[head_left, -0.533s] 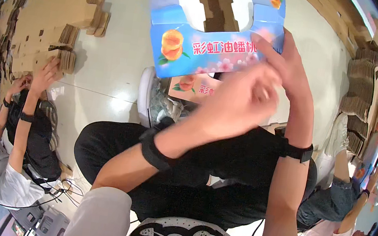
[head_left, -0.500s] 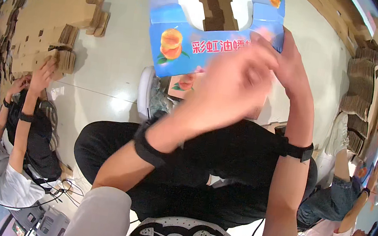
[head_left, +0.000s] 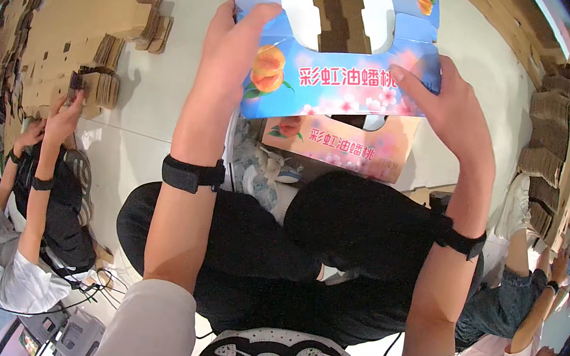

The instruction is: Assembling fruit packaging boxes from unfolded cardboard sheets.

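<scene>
A blue cardboard box [head_left: 345, 103] printed with peaches and pink blossoms is held up in front of me, its cut-out front panel toward me. My left hand [head_left: 233, 49] grips its left corner, the thumb over the edge. Around the right corner closes my right hand [head_left: 446, 105], its thumb on the printed front and its other fingers hidden behind. Just below it is a pink-orange box [head_left: 339, 145] with a similar print, partly covered by the blue one.
Stacked flat brown cardboard [head_left: 83, 14] lies on the left, by a co-worker's hands [head_left: 55, 122]. More cardboard stacks [head_left: 547, 126] stand on the right near another seated person [head_left: 505, 308]. Clear plastic wrapping [head_left: 256, 174] lies by my knees. Cables [head_left: 91, 286] run across the lower left floor.
My left hand has swung from across the box's front to its left corner and taken hold there. The box has shifted slightly right, and more of the pink-orange box shows.
</scene>
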